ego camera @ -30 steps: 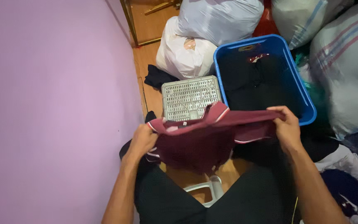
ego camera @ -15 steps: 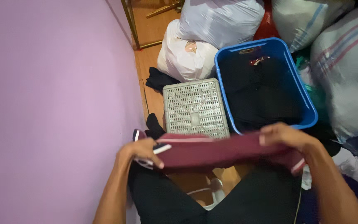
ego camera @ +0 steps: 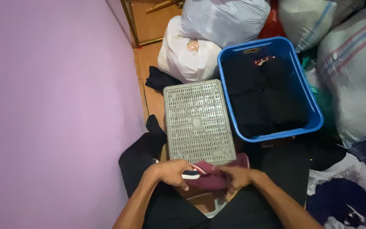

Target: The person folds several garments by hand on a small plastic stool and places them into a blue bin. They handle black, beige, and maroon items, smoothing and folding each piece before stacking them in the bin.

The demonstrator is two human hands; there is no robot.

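A maroon shirt with white trim is bunched small between both hands, just above my lap. My left hand grips its left end, where the striped trim shows. My right hand grips the right side, fingers curled into the cloth. Both hands sit close together in front of the near edge of a grey slotted crate, which lies bottom up on the floor.
A blue plastic tub with dark clothes stands right of the crate. White and striped stuffed bags crowd the back and right. A lilac wall runs along the left. Dark garments lie on the wooden floor.
The shirt, held spread wide and high a second ago, has come down toward my lap. My hands have drawn together, folding it into a small bundle.
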